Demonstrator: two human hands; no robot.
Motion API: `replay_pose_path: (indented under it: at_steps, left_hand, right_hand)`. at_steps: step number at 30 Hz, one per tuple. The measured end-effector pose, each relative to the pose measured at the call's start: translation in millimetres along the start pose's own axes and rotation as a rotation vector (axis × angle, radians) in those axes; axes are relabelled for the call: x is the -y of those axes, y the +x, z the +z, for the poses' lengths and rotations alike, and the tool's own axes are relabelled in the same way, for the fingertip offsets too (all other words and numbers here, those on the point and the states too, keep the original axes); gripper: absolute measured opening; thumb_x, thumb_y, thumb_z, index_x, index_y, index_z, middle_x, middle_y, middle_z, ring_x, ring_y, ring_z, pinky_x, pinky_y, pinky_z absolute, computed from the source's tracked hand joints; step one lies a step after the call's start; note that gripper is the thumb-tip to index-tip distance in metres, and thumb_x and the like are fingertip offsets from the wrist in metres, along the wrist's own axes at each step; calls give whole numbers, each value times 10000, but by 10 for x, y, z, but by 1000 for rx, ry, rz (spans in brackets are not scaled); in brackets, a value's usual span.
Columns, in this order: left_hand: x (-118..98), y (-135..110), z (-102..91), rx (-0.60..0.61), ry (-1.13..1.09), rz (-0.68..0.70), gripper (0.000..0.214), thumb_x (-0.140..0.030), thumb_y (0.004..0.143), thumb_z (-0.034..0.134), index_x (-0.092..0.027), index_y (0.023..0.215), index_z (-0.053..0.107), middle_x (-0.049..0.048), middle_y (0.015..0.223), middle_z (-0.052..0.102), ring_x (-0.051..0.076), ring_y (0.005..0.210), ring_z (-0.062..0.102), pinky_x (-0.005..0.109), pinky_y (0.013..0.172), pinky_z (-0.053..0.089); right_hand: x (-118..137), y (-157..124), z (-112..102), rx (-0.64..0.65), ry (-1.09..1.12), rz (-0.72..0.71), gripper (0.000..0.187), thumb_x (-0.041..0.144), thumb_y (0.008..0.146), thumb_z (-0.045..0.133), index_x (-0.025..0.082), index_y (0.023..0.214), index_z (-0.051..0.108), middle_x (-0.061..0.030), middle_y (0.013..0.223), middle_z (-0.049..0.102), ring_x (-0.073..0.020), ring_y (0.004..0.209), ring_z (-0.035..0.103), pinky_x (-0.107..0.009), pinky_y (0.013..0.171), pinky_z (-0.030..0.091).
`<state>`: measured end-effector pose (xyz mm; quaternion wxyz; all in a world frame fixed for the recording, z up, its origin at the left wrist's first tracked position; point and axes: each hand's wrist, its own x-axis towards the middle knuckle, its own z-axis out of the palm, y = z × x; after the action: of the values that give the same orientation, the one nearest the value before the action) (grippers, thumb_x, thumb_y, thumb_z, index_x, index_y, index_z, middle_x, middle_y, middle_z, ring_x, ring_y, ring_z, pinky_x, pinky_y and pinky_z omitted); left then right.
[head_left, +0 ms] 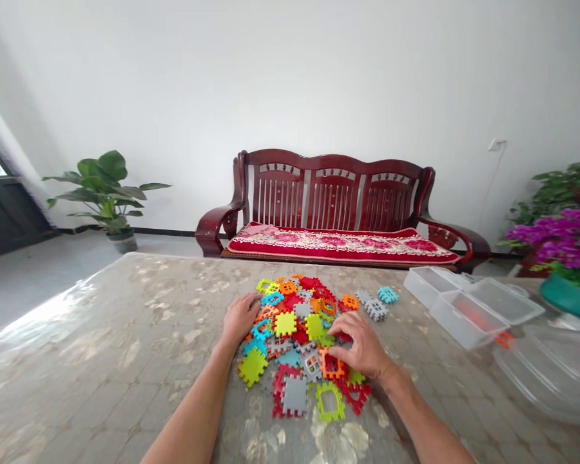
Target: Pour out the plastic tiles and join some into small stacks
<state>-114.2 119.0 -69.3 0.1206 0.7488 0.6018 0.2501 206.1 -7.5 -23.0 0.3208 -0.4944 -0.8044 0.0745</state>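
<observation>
Many toothed pieces (286, 324): our right hand (360, 341) has thumb and fingers apart, any grip of our left hand (241, 316) we cannot tell; we should lift singly

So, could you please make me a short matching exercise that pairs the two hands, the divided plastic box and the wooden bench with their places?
Column 1
1. Left hand
2. Right hand
3. Divided plastic box
4. Carved wooden bench

Column 2
A. Beyond the table, in front of the white wall
B. At the right side of the pile of interlocking tiles, thumb and fingers apart
C. On the table, off to the right of the pile
D. At the left edge of the pile

Pairs: 1-D, 2-B, 3-C, 4-A
</observation>
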Motion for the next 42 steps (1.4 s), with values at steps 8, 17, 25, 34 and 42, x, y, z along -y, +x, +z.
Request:
replay_pose_path:
  at_steps: [8,17,25,34,42]
  left_hand:
    - [43,-44,57,-16,-10,6,367,-293,905,443,-255,1205,652,32,1320,636,210,1278,520,361,1106,357]
    - [64,-48,52,-12,-35,25,370,-305,904,436,-257,1196,659,25,1301,646,204,1248,542,343,1091,375]
    - [47,-52,18,-4,-62,43,360,-306,891,435,-258,1150,680,18,1240,678,203,1202,572,338,1083,383]
    - [56,-62,14,-23,-67,50,366,-340,890,424,-255,1136,682,26,1247,673,204,1181,583,328,1058,401]
    - [19,-72,-7,-19,-53,39,373,-330,878,433,-230,1129,690,48,1238,679,220,1187,585,341,1063,403]
  right_hand:
    - [393,62,100,43,-67,-54,86,279,774,719,276,860,711,-14,871,641,-195,869,526,-352,808,397]
    - [567,100,341,106,-371,-97,95,202,802,688,257,875,662,-30,890,610,-222,900,496,-372,797,367]
    - [540,175,202,50,-72,-12,77,201,847,623,259,841,674,-6,850,628,-188,863,560,-331,778,407]
    - [221,258,144,-237,252,145,147,220,845,555,240,863,699,-40,853,652,-186,810,613,-304,721,497]
    - [-27,103,323,-202,280,186,377,86,712,458,222,984,681,-74,1040,678,-201,915,644,-337,777,548]
